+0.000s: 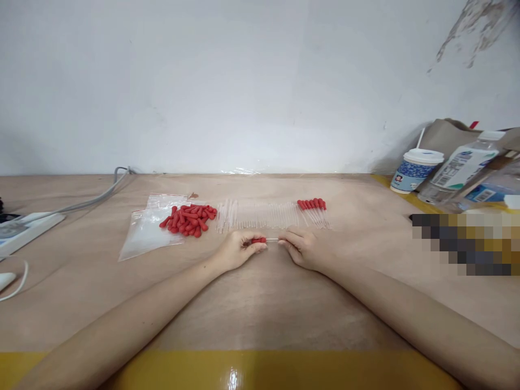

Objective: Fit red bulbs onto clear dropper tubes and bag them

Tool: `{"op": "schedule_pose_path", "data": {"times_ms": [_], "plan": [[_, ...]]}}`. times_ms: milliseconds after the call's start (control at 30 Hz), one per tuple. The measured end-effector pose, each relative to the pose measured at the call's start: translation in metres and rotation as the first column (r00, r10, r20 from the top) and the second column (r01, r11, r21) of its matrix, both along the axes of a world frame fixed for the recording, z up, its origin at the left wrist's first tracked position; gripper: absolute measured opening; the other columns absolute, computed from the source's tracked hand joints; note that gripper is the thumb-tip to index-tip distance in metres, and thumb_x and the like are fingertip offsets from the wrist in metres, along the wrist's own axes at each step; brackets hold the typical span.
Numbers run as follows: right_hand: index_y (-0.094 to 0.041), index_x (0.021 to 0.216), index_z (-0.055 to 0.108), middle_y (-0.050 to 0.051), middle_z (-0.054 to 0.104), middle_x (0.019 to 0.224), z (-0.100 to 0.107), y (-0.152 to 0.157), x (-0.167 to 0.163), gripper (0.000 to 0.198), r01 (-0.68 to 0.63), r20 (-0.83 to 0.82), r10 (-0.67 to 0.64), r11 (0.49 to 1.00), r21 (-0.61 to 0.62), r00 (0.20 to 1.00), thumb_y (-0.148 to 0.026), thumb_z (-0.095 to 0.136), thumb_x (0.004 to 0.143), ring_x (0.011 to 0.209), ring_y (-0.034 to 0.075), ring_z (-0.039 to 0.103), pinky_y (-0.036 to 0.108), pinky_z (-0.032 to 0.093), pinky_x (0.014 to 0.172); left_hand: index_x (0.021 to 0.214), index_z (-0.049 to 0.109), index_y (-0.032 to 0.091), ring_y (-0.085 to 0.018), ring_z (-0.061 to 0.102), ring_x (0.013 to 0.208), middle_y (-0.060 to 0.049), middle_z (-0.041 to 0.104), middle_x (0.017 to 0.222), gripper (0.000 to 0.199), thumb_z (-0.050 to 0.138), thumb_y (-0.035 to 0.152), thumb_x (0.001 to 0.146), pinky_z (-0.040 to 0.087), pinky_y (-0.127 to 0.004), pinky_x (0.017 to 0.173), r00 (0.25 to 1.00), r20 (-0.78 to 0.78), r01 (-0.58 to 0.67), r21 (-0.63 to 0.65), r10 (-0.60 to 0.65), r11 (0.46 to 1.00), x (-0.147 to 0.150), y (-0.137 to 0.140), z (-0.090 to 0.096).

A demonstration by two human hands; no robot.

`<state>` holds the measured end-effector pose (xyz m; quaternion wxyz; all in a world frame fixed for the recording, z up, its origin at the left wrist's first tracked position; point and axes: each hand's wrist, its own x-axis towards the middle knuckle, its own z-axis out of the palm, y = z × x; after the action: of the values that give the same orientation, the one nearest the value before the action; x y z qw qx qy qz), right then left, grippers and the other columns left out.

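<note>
Near the middle of the table my left hand is closed around a red rubber dropper bulb. My right hand pinches a thin clear dropper tube; the tube's other end meets the bulb's mouth, though how far it goes in I cannot tell. Just beyond my hands lies a row of clear tubes. At its right end, several droppers with red bulbs lie side by side. A heap of loose red bulbs sits left of the row, partly on clear plastic bags.
A paper cup with a straw and a plastic bottle stand at the back right. On the left are a white power strip and a grey cable. Yellow tape runs along the front edge; a wall closes the back.
</note>
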<state>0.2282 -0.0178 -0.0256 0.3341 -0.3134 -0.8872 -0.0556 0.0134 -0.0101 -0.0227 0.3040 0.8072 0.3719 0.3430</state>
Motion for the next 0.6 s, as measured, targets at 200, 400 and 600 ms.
{"op": "schedule_pose_path", "data": {"times_ms": [200, 400, 600], "plan": [[-0.017, 0.086, 0.060, 0.005, 0.058, 0.074, 0.0060, 0.0012, 0.0006, 0.027, 0.037, 0.068, -0.036, 0.999, -0.008, 0.997, -0.025, 0.035, 0.091, 0.064, 0.013, 0.052, 0.023, 0.038, 0.058, 0.091, 0.067, 0.016, -0.015, 0.062, 0.073, -0.004, 0.068, 0.083, 0.021, 0.054, 0.029, 0.081, 0.048, -0.024, 0.066, 0.997, -0.074, 0.004, 0.103, 0.004, 0.995, 0.0009, -0.0030, 0.0081], [-0.017, 0.088, 0.058, 0.005, 0.058, 0.076, 0.0018, 0.0049, 0.0067, 0.026, 0.046, 0.086, -0.042, 0.998, -0.041, 0.995, -0.024, 0.034, 0.091, 0.067, 0.014, 0.052, 0.024, 0.037, 0.060, 0.092, 0.067, 0.017, -0.015, 0.063, 0.079, -0.005, 0.068, 0.089, 0.020, 0.056, 0.031, 0.081, 0.049, -0.025, 0.071, 0.999, -0.038, -0.015, 0.211, 0.023, 0.977, -0.0013, -0.0031, 0.0075], [-0.016, 0.084, 0.058, 0.005, 0.058, 0.072, 0.0014, -0.0009, 0.0017, 0.026, 0.055, 0.047, -0.053, 0.997, -0.049, 0.998, -0.024, 0.035, 0.090, 0.064, 0.013, 0.051, 0.023, 0.036, 0.058, 0.090, 0.067, 0.018, -0.014, 0.062, 0.072, -0.003, 0.069, 0.082, 0.020, 0.055, 0.031, 0.082, 0.048, -0.024, 0.067, 0.995, -0.094, -0.006, 0.183, 0.024, 0.983, -0.0012, -0.0025, 0.0038]]}}
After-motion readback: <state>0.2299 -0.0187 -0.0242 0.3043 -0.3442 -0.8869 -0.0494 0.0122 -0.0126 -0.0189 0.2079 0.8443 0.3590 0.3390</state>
